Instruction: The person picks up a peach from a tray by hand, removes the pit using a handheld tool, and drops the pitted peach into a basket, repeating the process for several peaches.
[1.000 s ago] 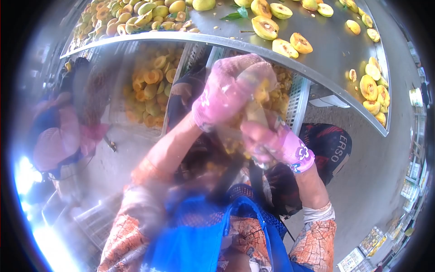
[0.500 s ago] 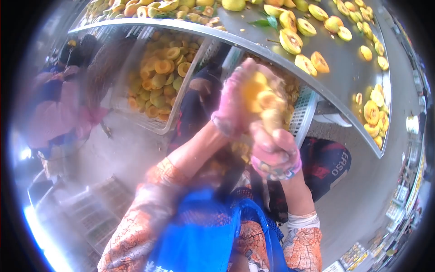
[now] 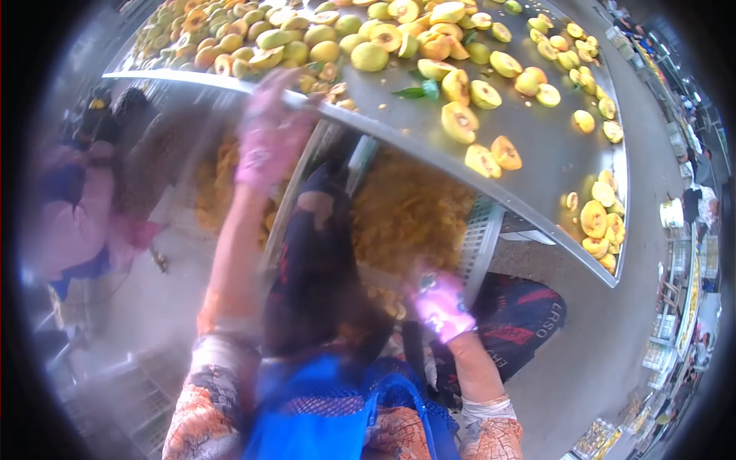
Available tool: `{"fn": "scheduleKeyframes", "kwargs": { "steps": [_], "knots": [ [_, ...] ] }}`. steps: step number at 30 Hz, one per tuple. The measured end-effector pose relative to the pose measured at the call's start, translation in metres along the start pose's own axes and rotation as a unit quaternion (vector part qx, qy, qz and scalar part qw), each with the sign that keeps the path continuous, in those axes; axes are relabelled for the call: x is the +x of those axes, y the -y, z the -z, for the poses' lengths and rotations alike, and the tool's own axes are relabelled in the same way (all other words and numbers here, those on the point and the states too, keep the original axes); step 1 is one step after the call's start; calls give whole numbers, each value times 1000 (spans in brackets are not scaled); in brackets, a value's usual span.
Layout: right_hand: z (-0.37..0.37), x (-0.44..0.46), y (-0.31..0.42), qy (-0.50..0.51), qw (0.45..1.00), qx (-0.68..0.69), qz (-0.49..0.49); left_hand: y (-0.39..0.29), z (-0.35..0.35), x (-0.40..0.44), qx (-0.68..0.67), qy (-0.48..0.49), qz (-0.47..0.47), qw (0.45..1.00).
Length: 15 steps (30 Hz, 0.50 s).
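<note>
My left hand [image 3: 270,130], in a pink glove, reaches over the near rim of the metal table [image 3: 406,126]. Its blurred fingers look spread, close to a heap of yellow-green peaches [image 3: 318,37], some whole and some halved. I see nothing held in it. Lower down, my right hand [image 3: 441,303], also pink-gloved, hovers by the near end of a crate [image 3: 481,230] between my knees. Motion smears its fingers, so whether it holds anything is unclear. Blurred orange-yellow fruit pieces [image 3: 410,207] fill that crate.
Another crate of fruit halves [image 3: 218,188] stands left of my leg. At the far left sits a person in pink [image 3: 80,207]. Cut peach halves [image 3: 460,123] lie scattered on the table, whose raised rim runs above the crates. A white bucket [image 3: 671,213] stands far right.
My hands have parted from the fruit pieces they held together over the crate. The left has moved up and left to the table rim; the right has dropped lower. The view has shifted slightly.
</note>
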State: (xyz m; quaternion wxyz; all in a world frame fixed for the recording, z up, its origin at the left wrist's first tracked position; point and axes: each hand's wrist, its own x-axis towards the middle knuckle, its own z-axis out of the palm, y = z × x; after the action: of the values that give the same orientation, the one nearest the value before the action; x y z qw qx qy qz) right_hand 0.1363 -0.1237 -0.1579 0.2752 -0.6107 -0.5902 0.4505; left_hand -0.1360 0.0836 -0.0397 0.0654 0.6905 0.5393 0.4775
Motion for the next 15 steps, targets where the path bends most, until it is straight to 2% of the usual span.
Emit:
{"fn": "scheduleKeyframes", "kwargs": {
  "steps": [1,2,3,4,5,7,9,10,11,12,13,14,15],
  "knots": [
    [15,5,68,70,952,-296,28,-14,-28,12,29,17,-75,997],
    [-4,2,22,-37,945,-287,149,-43,-49,22,57,81,-62,993],
    [-1,4,31,-39,945,-291,148,-77,-63,29,57,149,-67,985],
    [2,6,46,-6,941,-318,113,-91,-93,37,121,192,-83,970],
    [5,7,53,27,936,-343,78,-111,-107,44,201,302,-77,929],
    [9,7,49,50,934,-346,69,-121,-138,39,242,316,-95,913],
    [13,4,54,45,944,-326,5,-129,-158,33,180,372,-101,905],
    [15,2,57,44,946,-322,0,-128,-166,25,164,342,-99,920],
    [17,2,61,34,972,-232,21,-125,-170,26,165,345,-102,919],
    [17,1,63,23,989,-139,44,-124,-168,30,98,348,-57,931],
    [17,1,57,23,989,-136,45,-121,-163,32,31,347,-9,937],
    [18,0,47,1,943,-272,193,-109,-154,29,-98,271,-14,958],
    [20,0,42,-25,855,-397,333,-108,-136,30,-95,271,-17,958]
  ]
}}
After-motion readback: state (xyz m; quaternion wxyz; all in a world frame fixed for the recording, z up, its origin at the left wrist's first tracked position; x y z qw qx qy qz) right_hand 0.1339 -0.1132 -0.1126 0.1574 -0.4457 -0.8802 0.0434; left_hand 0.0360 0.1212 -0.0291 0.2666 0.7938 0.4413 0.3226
